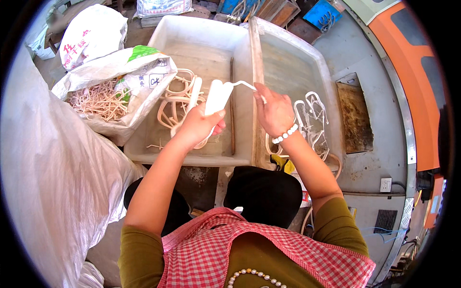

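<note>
My left hand (204, 126) is closed around a white plastic part (217, 97) with several flat, round-ended blades pointing away from me. A thin, bent white strip (244, 83) runs from the blades' tip to my right hand (274, 114), whose fingers pinch its far end. Whether strip and blades are still joined is hard to make out. Beneath my left hand, beige looped plastic pieces (172, 106) lie in a pale plastic tub (201, 24). White looped plastic pieces (314, 115) lie in the second tub (300, 38), beside my right wrist.
A wooden rail (257, 57) separates the tubs, and a thin stick (232, 120) lies in the left one. An open sack (156, 77) of thin plastic scraps (103, 101) leans at the left. A grey and orange machine (413, 86) stands at the right.
</note>
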Tool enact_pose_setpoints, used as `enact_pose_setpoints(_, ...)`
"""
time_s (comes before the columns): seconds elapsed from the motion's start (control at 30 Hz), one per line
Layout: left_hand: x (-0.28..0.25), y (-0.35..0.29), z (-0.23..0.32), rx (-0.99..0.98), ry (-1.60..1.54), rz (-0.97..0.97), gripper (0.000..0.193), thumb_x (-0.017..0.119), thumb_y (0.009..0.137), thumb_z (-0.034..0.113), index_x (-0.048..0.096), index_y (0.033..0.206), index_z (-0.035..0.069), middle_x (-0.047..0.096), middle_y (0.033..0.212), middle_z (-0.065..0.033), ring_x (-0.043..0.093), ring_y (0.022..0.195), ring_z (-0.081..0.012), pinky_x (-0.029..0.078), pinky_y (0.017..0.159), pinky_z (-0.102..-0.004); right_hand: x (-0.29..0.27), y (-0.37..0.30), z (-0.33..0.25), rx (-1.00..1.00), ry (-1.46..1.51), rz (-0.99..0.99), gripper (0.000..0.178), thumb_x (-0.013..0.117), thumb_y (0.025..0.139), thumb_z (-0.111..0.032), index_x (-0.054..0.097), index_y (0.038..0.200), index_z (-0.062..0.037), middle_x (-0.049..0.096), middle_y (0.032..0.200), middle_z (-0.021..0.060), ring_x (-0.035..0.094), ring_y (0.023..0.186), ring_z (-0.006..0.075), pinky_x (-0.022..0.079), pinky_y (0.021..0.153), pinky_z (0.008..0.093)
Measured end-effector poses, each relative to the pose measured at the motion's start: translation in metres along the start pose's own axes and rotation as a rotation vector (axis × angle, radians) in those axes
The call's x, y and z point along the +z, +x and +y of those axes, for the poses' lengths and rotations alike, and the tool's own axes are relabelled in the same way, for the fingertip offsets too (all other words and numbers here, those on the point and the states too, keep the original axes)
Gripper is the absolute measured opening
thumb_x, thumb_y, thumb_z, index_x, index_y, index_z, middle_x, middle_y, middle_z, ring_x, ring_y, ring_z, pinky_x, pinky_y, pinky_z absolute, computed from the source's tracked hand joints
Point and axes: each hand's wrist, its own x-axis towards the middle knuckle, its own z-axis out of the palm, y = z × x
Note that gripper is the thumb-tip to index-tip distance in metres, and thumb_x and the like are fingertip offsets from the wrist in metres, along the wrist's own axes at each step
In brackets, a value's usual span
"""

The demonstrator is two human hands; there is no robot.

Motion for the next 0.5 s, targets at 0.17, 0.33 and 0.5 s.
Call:
enact_pose_setpoints(0.17,-0.001,-0.002,-0.009,0.289,0.603,0.087,0.022,0.059,0.091,0.020,0.058,0.103,0.001,0.065,0.078,-0.0113,0.063,0.070,-0.0209,0.051,0.066,-0.0342,-0.004,-0.012,0.017,0.773,1.389,-0.607,0.032,0.036,0.098,-0.026,0.061,0.107,-0.0082,0.040,0.051,-0.0034,0.037,0.042,0.0144,0.030,0.042,0.0282)
enact_pose_setpoints(0.33,0.013,-0.019,-0.023,0.435,0.999,0.110,0.022,0.057,0.089,0.024,0.056,0.100,0.006,0.064,0.081,-0.0183,0.062,0.076,-0.0381,0.047,0.064,-0.0485,0.010,-0.050,0.025,1.064,1.811,-1.272,0.033,0.036,0.097,-0.031,0.059,0.090,-0.0081,0.025,0.048,-0.0093,0.017,0.037,0.0069,0.017,0.038,0.0251)
enact_pose_setpoints(0.5,0.018,-0.022,-0.027,0.667,1.219,0.118,0.010,0.056,0.083,0.013,0.053,0.092,0.008,0.061,0.074,-0.0122,0.062,0.071,-0.0338,0.048,0.060,-0.0432,0.006,-0.047,0.041,1.060,1.443,-1.360,0.033,0.041,0.096,-0.033,0.060,0.090,-0.0064,0.029,0.051,-0.0071,0.024,0.041,0.0070,0.021,0.041,0.0247)
